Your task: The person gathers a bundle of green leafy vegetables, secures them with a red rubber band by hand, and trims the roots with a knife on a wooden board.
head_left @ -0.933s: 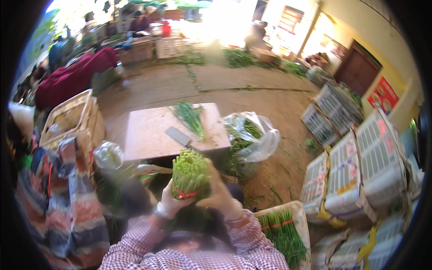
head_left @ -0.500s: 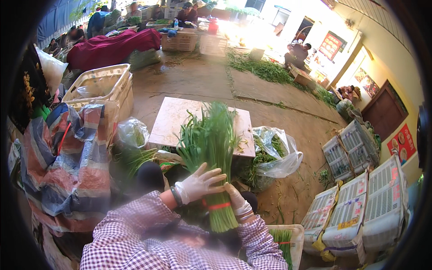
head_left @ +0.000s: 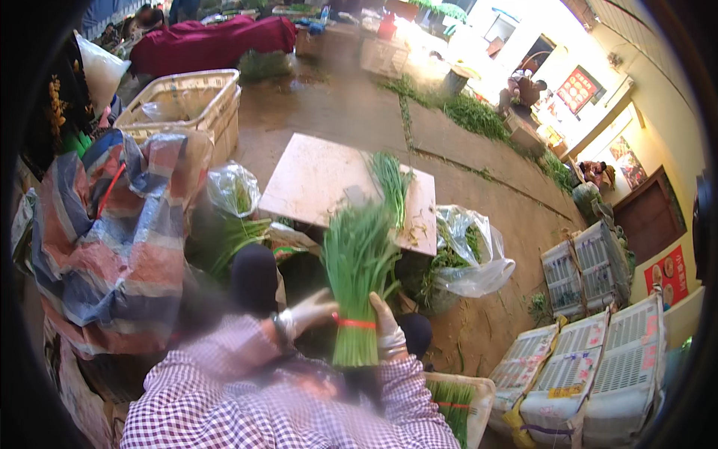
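A: Holding what, and where?

B: A thick bundle of long green stalks with leafy tops (head_left: pixel 357 277), gathered by a narrow red band (head_left: pixel 354 322); in view between two dark-clothed knees (head_left: pixel 253 277), cut ends toward the body, leaf tips overlapping the near edge of a low, pale, rectangular table (head_left: pixel 310 179)

A: And both hands?

B: Right hand in a thin whitish glove (head_left: pixel 387 323): closed along the right side of the stalks, close to the band, far fingers hidden. Left hand in a matching glove (head_left: pixel 305 314): partly opened, tips by the band on the left side; cannot tell about any real grip there

A: How best to handle it?

B: Probably firm with the right, light with the left. Squeeze close to the band, not up among the soft leaves, to avoid bruising. Keep the cut ends even, turn by the banded part, and watch for single stalks sliding loose

A: Anything to steer clear of?

B: A small loose sheaf of thin green stalks (head_left: pixel 393 187), stretching from the table's far edge toward the near right corner, and a dull grey flat blade (head_left: pixel 362 195), partly hidden behind the leaf tips. Better to lift the tops clear of both, against tangling or nicking
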`<state>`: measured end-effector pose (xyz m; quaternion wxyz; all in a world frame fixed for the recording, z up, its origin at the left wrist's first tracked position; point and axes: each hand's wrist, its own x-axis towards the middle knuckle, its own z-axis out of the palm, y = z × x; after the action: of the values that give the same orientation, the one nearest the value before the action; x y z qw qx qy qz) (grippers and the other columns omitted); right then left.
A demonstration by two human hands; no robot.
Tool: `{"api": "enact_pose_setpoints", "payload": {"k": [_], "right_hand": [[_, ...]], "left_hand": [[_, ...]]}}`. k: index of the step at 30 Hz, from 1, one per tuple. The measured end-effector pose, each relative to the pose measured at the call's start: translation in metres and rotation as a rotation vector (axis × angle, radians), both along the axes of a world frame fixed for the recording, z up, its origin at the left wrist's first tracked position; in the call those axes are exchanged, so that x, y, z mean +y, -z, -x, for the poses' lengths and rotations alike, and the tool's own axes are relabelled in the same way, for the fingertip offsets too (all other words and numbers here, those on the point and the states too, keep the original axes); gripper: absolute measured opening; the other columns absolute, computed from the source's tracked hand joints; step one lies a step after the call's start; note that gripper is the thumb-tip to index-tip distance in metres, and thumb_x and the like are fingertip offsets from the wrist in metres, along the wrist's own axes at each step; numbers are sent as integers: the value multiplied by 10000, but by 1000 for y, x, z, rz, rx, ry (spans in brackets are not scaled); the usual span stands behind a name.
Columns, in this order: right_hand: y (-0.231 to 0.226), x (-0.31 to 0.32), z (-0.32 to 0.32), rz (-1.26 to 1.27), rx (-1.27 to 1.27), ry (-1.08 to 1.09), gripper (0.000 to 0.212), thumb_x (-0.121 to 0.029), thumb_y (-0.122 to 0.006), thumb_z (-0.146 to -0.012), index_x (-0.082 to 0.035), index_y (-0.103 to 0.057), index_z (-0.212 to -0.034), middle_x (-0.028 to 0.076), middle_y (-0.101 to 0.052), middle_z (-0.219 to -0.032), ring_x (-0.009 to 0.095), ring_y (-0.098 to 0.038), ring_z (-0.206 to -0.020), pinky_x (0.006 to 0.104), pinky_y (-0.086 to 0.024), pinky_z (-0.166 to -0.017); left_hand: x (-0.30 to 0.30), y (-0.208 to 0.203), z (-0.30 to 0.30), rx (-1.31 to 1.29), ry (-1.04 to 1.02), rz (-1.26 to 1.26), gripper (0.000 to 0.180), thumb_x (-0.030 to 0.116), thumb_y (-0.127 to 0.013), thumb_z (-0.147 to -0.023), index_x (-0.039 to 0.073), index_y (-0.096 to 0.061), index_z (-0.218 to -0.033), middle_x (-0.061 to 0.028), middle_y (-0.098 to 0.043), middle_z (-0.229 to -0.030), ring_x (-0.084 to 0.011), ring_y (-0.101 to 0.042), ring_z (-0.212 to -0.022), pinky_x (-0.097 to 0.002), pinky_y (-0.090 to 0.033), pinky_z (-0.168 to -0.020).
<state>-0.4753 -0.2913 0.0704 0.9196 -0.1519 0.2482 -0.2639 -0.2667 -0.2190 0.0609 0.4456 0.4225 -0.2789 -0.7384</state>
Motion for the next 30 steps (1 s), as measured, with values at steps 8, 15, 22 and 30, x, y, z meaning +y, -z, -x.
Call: {"api": "enact_pose_setpoints", "payload": {"k": [8, 15, 22, 30], "right_hand": [[12, -7, -26, 664, 487, 228, 730, -23, -810, -807, -41, -430, -1430, 53, -587, -1283, 166, -584, -1110, 328, -504, -955], [52, -28, -31, 347, 390, 512, 364, 23, -689, -883, -31, -620, -1236, 18, -619, -1189, 151, -589, -1037, 306, -507, -924], [72, -19, -36, 462, 567, 496, 417, -12, -714, -889, -40, -595, -1287, 7, -611, -1193, 172, -572, -1046, 301, -477, -953], [83, -12, -19, 270, 508, 421, 380, -74, -689, -929, -52, -589, -1295, 9, -622, -1198, 153, -604, -1033, 309, -497, -945]], "left_hand": [[-72, 8, 18, 391, -305, 34, 476, 282, -726, -921, 49, -588, -1313, -79, -671, -1222, -213, -651, -1084, -385, -523, -956], [-80, 75, 4, 257, -457, -113, 302, 257, -651, -963, 42, -674, -1174, -94, -721, -1086, -228, -683, -969, -388, -545, -898], [-66, 88, 1, 332, -342, -178, 329, 286, -679, -954, 53, -670, -1185, -75, -718, -1114, -220, -681, -988, -381, -543, -902], [-61, 65, 4, 341, -156, 6, 454, 317, -754, -898, 56, -632, -1250, -54, -700, -1127, -183, -659, -1020, -352, -521, -927]]}}
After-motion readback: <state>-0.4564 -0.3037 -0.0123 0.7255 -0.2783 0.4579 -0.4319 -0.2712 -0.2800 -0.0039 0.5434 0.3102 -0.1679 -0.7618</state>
